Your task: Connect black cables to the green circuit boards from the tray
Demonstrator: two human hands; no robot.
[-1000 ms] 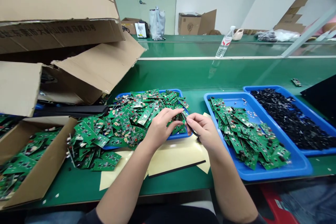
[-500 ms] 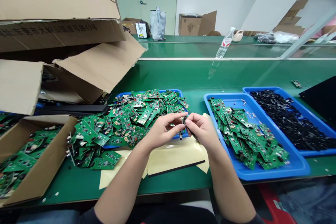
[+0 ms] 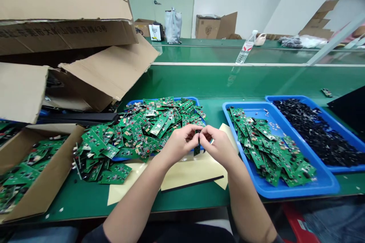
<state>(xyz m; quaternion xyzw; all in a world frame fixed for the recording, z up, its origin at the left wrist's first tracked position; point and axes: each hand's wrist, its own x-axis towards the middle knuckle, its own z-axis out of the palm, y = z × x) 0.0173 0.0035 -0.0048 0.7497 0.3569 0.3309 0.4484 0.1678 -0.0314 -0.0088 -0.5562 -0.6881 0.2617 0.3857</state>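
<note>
Green circuit board [image 3: 196,149] pinched upright, left grip [image 3: 181,144] and right grip [image 3: 219,145] pressed around its top

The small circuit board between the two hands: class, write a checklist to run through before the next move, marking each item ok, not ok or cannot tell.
1. Small circuit board held by left hand and right hand: ok.
2. Board's upper end visible: cannot tell, fingers hide it.
3. Room in right blue tray: ok, bare floor shows near its far end.
4. Loose boards kept inside middle blue tray: not ok, they spill onto green bench.
5. Cardboard flap away from hands: ok.
</note>
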